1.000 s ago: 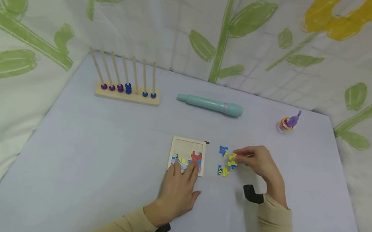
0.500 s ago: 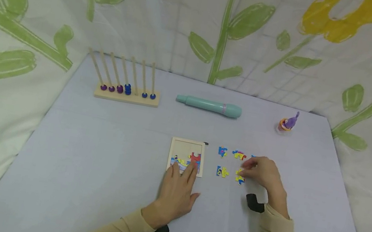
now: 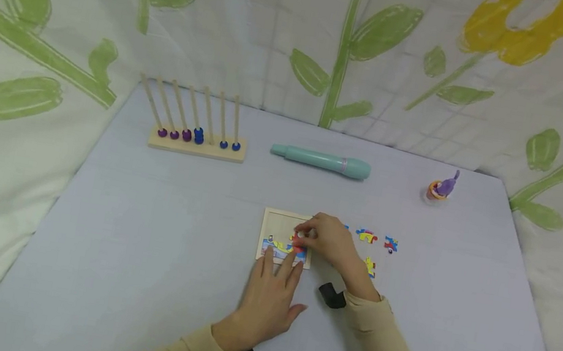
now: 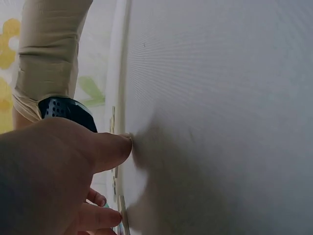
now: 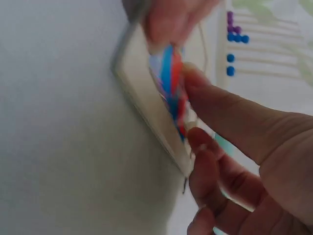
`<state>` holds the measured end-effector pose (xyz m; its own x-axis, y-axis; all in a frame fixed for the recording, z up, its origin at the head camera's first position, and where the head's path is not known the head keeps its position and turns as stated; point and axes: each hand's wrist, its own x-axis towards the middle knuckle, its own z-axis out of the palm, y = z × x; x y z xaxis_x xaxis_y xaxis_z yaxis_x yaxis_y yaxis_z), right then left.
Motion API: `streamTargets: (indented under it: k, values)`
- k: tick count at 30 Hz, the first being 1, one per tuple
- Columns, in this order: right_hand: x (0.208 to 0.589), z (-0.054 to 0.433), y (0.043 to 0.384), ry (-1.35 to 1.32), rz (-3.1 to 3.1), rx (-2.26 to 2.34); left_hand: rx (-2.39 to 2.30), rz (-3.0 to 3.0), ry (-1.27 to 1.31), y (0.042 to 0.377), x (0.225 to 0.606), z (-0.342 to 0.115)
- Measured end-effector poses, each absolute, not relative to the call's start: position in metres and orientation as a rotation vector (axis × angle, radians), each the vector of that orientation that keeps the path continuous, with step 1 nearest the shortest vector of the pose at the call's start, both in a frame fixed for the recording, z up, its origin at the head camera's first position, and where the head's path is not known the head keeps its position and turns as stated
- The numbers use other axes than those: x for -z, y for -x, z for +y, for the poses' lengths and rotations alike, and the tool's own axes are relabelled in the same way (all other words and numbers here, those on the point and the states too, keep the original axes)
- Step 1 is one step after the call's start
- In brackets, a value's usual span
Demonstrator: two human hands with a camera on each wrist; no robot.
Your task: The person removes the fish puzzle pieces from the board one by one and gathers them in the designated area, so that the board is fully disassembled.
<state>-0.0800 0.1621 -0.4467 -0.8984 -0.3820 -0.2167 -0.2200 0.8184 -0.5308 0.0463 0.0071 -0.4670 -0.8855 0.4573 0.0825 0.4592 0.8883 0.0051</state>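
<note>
A small wooden puzzle tray (image 3: 263,231) lies in the middle of the table, with several joined pieces along its bottom and a red piece (image 3: 299,242) at the right. My left hand (image 3: 263,300) rests its extended fingers on the tray's near edge and lower pieces. Over the tray's right side, my right hand (image 3: 328,242) pinches a small puzzle piece (image 3: 291,237), a yellow bit of it showing by the fingertips. The right wrist view shows its thumb (image 5: 195,81) and fingers close over the red and blue pieces; most of the held piece is hidden.
Right of the tray lie loose puzzle pieces: a yellow and red one (image 3: 366,236), a blue and red one (image 3: 391,245) and a yellow one (image 3: 370,267). Farther back are a bead abacus (image 3: 196,148), a teal microphone-shaped toy (image 3: 320,160) and a purple figurine (image 3: 442,189).
My right hand has picked a yellow and blue piece from the loose ones and moved left to the tray. My left hand stays at the tray's near edge.
</note>
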Motion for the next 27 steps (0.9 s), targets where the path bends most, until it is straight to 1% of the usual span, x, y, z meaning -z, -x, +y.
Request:
streamTargets:
  k: [16,24,27]
  values:
    - [0.449,0.163,0.089,0.421,2.549,0.854,0.015,-3.034,0.75,-0.044,0.46,0.009]
    - [0.441,0.169,0.085,0.498,2.512,0.848,-0.011,-3.081,0.767,-0.046,0.461,0.008]
    - [0.441,0.176,0.083,0.514,2.534,0.939,-0.005,-3.079,0.766,-0.046,0.463,0.009]
